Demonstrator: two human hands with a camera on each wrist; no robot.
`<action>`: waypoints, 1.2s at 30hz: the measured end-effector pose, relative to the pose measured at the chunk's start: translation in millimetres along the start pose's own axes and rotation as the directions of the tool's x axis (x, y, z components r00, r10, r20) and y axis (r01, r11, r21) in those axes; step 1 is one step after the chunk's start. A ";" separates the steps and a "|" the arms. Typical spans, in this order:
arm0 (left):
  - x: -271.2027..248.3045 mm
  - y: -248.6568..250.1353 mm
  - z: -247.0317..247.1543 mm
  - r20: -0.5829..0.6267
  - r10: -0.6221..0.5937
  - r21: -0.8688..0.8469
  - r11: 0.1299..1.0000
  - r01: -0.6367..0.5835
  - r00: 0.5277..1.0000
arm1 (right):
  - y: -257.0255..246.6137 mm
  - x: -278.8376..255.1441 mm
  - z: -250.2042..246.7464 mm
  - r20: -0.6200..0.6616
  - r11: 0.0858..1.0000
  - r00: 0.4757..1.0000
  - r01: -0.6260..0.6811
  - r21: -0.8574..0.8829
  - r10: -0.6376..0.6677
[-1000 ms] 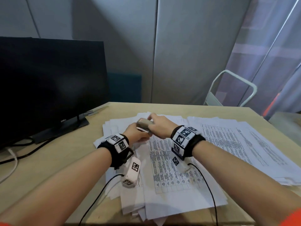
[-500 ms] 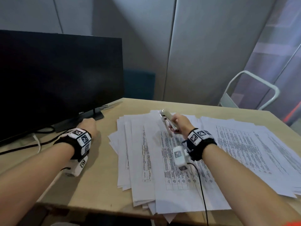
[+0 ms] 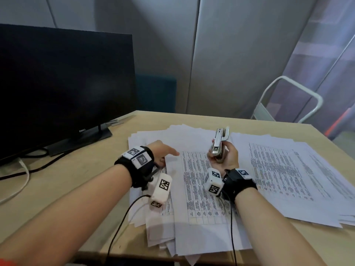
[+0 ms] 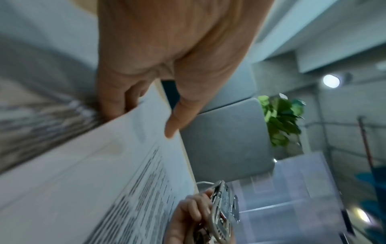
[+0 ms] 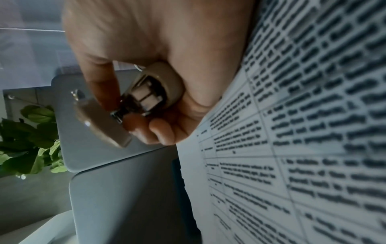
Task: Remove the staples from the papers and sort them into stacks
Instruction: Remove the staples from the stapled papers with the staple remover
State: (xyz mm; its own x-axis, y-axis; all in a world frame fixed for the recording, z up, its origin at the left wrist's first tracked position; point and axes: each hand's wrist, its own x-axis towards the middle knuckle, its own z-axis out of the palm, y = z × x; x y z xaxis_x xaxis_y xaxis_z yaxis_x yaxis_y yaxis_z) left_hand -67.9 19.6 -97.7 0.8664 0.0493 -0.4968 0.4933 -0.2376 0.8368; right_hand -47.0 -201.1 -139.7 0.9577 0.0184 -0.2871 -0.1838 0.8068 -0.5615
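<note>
Printed sheets lie in overlapping piles on the table: a centre pile [image 3: 199, 191] under my hands and a right pile [image 3: 288, 179]. My left hand [image 3: 166, 154] is at the left edge of the top centre sheet [image 4: 129, 165]. In the left wrist view its fingers [image 4: 112, 105] go under that edge while the thumb lies on top, pinching it. Over the same sheet, my right hand [image 3: 229, 156] grips a silver metal stapler [image 3: 219, 141], held upright with its head pointing away from me. The fingers wrap round the stapler's body [image 5: 150, 92].
A black monitor [image 3: 57, 83] on its stand fills the back left, with cables [image 3: 23, 173] trailing over the wooden table [image 3: 76, 189]. A white metal chair frame [image 3: 299, 98] stands behind the table's far right. The sheets overhang the near edge.
My left hand let go of the stapler, swung out left toward the monitor stand, then came back to the centre sheet's edge. My right hand lifted the stapler and turned it upright.
</note>
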 end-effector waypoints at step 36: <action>6.0 -10.3 2.7 -0.033 0.444 -0.076 0.892 -0.445 0.895 | -74.8 -25.9 -29.0 0.142 0.605 0.990 0.124 -0.787 -0.018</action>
State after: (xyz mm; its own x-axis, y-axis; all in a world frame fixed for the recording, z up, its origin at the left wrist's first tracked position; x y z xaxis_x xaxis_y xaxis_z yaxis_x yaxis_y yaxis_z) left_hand -68.0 19.7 -109.9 0.9974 -0.0289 -0.0655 0.0600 -0.1606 0.9852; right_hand -64.4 -279.0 -112.7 0.9825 0.0880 -0.1639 -0.1667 0.0254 -0.9857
